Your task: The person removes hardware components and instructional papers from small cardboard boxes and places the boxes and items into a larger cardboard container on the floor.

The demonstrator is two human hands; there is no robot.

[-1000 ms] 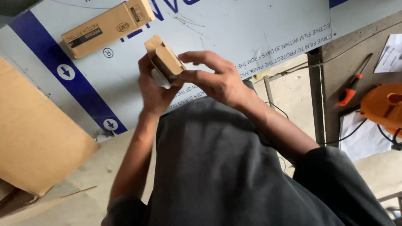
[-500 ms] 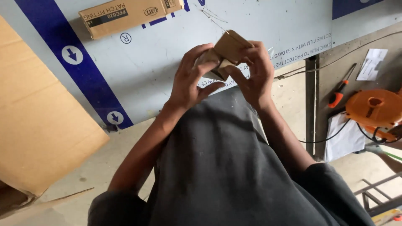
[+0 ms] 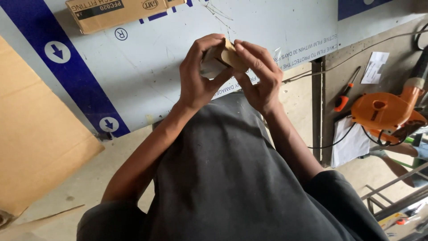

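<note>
Both of my hands hold a small brown cardboard box (image 3: pixel 228 56) up in front of my chest, above a pale sheet with blue stripes (image 3: pixel 147 67). My left hand (image 3: pixel 200 76) wraps the box's left side, where a grey-white part shows. My right hand (image 3: pixel 261 78) grips its right side, fingers curled over the top. Most of the box is hidden by my fingers.
A long brown carton (image 3: pixel 111 13) lies on the sheet at the top left. A large cardboard sheet (image 3: pixel 35 134) lies at the left. At the right are an orange power blower (image 3: pixel 383 111), an orange-handled screwdriver (image 3: pixel 345 96), papers (image 3: pixel 354 143) and a black cable.
The box has turned in my hands and my fingers have closed more tightly around it. The view has shifted so the hands sit a little lower and more central.
</note>
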